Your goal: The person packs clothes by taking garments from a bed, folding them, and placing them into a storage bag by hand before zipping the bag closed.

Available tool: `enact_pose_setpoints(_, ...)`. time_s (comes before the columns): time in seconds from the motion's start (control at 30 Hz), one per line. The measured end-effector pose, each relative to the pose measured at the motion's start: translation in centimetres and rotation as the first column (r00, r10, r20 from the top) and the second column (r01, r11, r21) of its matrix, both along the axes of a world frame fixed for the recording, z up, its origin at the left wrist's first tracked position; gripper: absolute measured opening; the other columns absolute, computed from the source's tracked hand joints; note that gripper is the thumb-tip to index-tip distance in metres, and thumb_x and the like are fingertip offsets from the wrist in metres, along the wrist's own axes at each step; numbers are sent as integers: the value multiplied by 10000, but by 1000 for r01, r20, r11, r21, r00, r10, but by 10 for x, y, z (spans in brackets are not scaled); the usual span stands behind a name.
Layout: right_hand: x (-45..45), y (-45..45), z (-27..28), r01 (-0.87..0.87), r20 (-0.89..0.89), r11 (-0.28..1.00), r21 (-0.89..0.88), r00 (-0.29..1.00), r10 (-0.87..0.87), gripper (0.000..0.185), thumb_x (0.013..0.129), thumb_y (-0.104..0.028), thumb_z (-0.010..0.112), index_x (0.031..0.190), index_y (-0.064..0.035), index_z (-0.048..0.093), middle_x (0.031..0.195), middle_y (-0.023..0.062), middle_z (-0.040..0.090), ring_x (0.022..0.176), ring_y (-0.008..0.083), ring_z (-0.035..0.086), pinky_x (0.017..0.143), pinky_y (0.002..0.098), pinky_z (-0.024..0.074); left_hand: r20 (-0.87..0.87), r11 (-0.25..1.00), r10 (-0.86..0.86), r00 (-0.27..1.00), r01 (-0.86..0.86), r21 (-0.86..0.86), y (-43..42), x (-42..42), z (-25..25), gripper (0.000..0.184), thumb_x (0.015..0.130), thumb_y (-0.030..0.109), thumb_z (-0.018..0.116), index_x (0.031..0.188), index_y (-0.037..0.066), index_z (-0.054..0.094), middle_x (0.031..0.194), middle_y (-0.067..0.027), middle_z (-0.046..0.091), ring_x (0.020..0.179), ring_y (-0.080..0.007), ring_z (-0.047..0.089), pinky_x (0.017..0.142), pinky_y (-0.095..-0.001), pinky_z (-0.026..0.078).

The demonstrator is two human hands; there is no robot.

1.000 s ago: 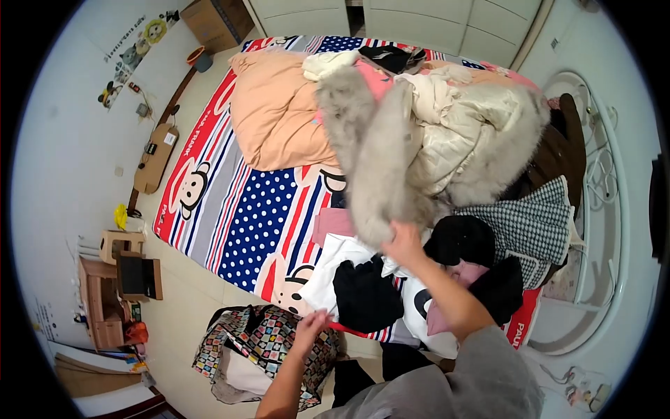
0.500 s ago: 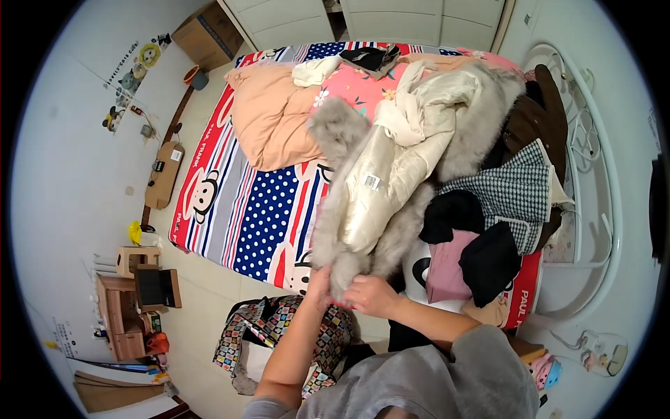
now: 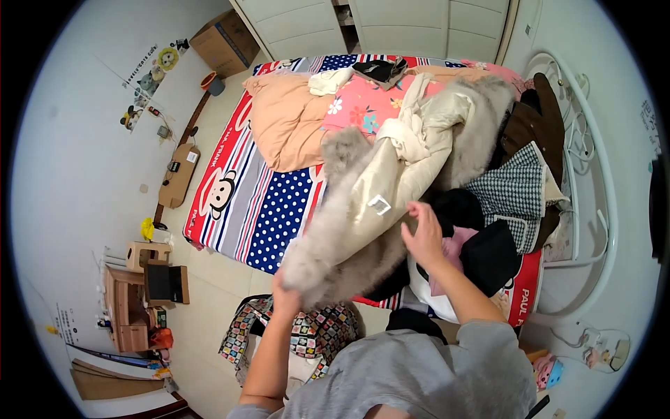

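A light grey fur coat [image 3: 310, 269] lies spread on the bed, its shiny cream lining [image 3: 370, 227] facing up and a small white label [image 3: 379, 204] on it. My left hand [image 3: 286, 299] is closed on the fur at the coat's near left end, lifting that end off the bed's edge. My right hand [image 3: 424, 237] is open with its fingers apart, just beside the lining's right edge. Close to that hand lie black clothes [image 3: 457, 208] and a pink garment [image 3: 457, 244].
The bed's patterned sheet [image 3: 279, 216] holds a peach quilt [image 3: 286, 129], a pink floral pillow [image 3: 363, 105] and a checked garment [image 3: 513, 183]. A colourful patterned bag [image 3: 324, 332] stands on the floor below. White metal rails [image 3: 607, 174] border the right side.
My right hand has let go of the fur and moved up and right. My left hand has pulled the coat's near end leftward, spreading it wider.
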State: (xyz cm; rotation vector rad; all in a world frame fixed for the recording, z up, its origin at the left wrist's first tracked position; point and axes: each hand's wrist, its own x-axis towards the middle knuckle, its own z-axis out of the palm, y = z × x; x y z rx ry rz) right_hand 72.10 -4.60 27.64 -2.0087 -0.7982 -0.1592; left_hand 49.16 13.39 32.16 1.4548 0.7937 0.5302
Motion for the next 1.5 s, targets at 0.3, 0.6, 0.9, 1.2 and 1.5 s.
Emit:
enact_pose_setpoints(0.3, 38, 12, -26, 102, 26, 959, -265, 995, -99, 682, 630, -98, 668, 1207, 6, 321, 1153, 180, 385, 1063, 344, 380, 914, 371, 335, 19, 969, -53, 998, 47, 242, 12, -46, 89, 304, 689, -45, 535, 993, -36, 546, 954, -74, 583, 855, -150, 555, 739, -306, 461)
enact_pose_setpoints(0.6, 110, -2, -98, 369, -152, 791, -489, 856, -494, 714, 639, -197, 684, 1210, 23, 315, 1220, 189, 353, 1113, 350, 350, 942, 370, 314, -108, 818, 497, 861, -507, -271, 49, -90, 48, 366, 798, 170, 491, 1138, 43, 443, 995, -86, 548, 857, -220, 561, 690, -354, 482)
enact_pose_setpoints(0.9, 198, -2, -158, 607, -180, 640, -472, 644, -744, 822, 632, -286, 696, 1249, 46, 266, 1280, 185, 288, 1118, 340, 351, 954, 372, 298, -136, 832, 335, 932, -360, -421, 128, -40, -3, 378, 869, 321, 399, 1106, 36, 473, 971, -104, 567, 864, -247, 566, 738, -384, 486)
enact_pose_setpoints(1.2, 202, 54, -131, 142, 116, 944, -297, 987, -112, 298, 687, -132, 610, 964, -55, 532, 1002, 120, 520, 1008, 300, 441, 871, 375, 359, -43, 870, 373, 927, -366, -330, 285, 104, 50, 400, 885, 314, 360, 1160, 34, 437, 1107, -139, 516, 1018, -286, 509, 855, -477, 432)
enact_pose_setpoints(1.5, 157, 7, -101, 73, 51, 985, -157, 997, -65, 149, 665, -39, 574, 810, -65, 560, 833, 87, 555, 853, 273, 509, 727, 352, 425, 560, 683, 450, 696, -672, 286, 383, 196, 213, 341, 789, 41, 354, 1101, -28, 476, 1049, -187, 510, 924, -337, 522, 761, -471, 488)
